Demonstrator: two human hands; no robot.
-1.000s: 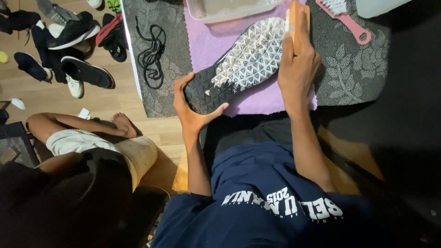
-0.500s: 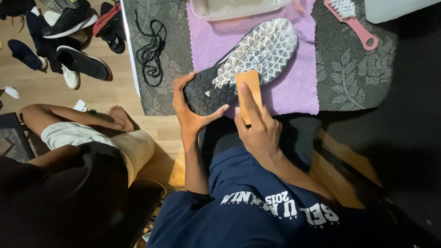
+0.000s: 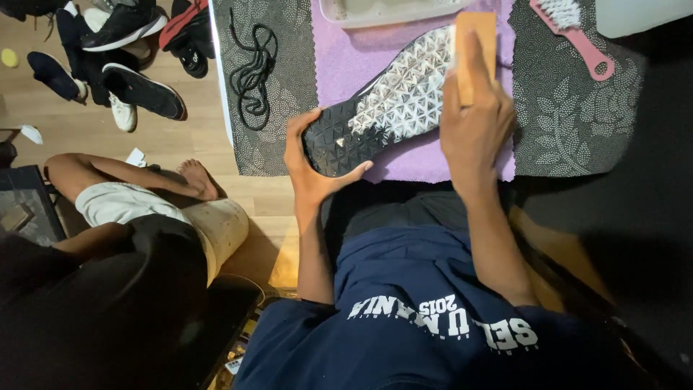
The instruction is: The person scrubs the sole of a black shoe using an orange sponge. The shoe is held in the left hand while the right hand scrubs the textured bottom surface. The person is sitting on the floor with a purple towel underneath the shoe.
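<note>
Two hands: both of mine were busy on one shoe.
Left hand (image 3: pixel 312 170): it cupped the black heel of the shoe (image 3: pixel 390 105), fingers curled around it.
Right hand (image 3: pixel 473 119): it was closed on a wooden brush (image 3: pixel 476 40), pressed against the toe end of the sole.
Shoe: sole up, white-lathered at the front, lying between my hands on a purple towel (image 3: pixel 346 58).
Packaging: a pale tray (image 3: pixel 390 11) sat at the towel's far edge.
Surface: grey patterned mat (image 3: pixel 570 115) with a pink brush (image 3: pixel 574 29) and black laces (image 3: pixel 253 68).
Room: wooden floor (image 3: pixel 166 141), scattered shoes (image 3: pixel 130 61), another person's bare foot (image 3: pixel 196 177).
</note>
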